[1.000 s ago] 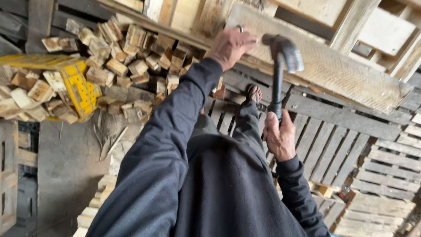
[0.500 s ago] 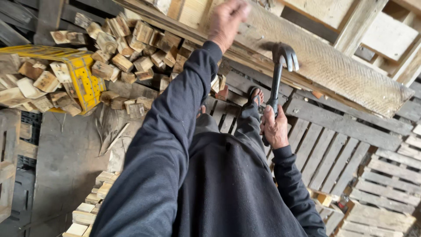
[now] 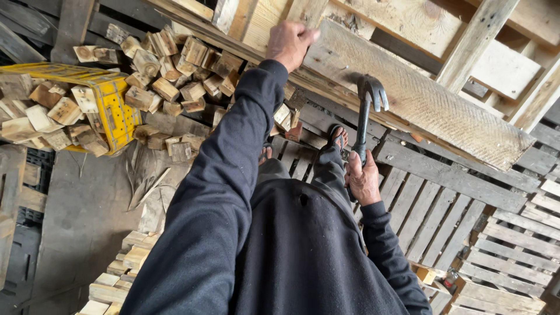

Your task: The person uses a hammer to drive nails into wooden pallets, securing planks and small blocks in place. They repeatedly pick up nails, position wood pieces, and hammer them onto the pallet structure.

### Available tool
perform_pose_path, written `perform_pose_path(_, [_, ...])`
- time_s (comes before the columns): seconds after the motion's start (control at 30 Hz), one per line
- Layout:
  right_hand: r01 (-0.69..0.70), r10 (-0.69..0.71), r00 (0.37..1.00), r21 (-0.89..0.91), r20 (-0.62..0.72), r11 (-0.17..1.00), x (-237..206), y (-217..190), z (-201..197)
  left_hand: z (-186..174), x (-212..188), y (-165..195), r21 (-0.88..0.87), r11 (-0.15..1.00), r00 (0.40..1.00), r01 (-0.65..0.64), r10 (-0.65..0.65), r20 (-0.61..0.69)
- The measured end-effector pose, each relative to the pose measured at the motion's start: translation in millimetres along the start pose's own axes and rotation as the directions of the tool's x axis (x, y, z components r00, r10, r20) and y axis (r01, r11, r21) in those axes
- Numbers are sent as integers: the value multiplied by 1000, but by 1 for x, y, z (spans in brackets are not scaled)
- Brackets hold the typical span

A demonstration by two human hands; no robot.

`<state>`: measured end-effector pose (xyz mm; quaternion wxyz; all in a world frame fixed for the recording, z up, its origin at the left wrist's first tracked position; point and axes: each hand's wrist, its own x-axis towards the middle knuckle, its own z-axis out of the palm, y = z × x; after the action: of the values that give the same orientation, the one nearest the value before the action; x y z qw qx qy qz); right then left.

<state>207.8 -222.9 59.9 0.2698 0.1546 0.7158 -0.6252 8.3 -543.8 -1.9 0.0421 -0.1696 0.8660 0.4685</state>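
Observation:
My left hand [image 3: 290, 42] is stretched forward and grips the upper edge of a rough wooden board [image 3: 420, 93] that leans across the pallet stack. My right hand [image 3: 362, 179] holds a dark claw hammer [image 3: 366, 114] by its handle, head up, the claw close to the lower edge of that board. Both arms are in dark sleeves. My sandalled feet [image 3: 337, 139] stand on a grey slatted pallet [image 3: 431, 198] below.
A heap of short wood blocks [image 3: 169, 64] lies to the left, beside a tipped yellow crate [image 3: 111, 105] full of more blocks. Pale pallets [image 3: 466, 35] lean at the top. More blocks [image 3: 125, 262] lie at lower left, and grey pallets [image 3: 513, 274] at right.
My left hand has slid up and right along the board's edge. The hammer has dropped a little and sits lower, under the board's lower edge.

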Motion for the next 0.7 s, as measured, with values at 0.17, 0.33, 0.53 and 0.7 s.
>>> perform_pose_path(0.17, [18,-19,1000,38,12,999,4,-8,8,18,7,5,97,991,983,88,-71,-171])
perform_pose_path(0.33, [-26,26,999,-33,-21,999,-16,-26,9,52,-19,14,142,989,856,50,31,-516])
perform_pose_path(0.53, [-236,220,971,219,95,947,-81,-19,14,62,-20,15,104,994,839,33,29,-544])
perform_pose_path(0.7, [-345,201,936,652,288,675,-66,11,52,71,-20,2,114,994,844,2,60,-534])
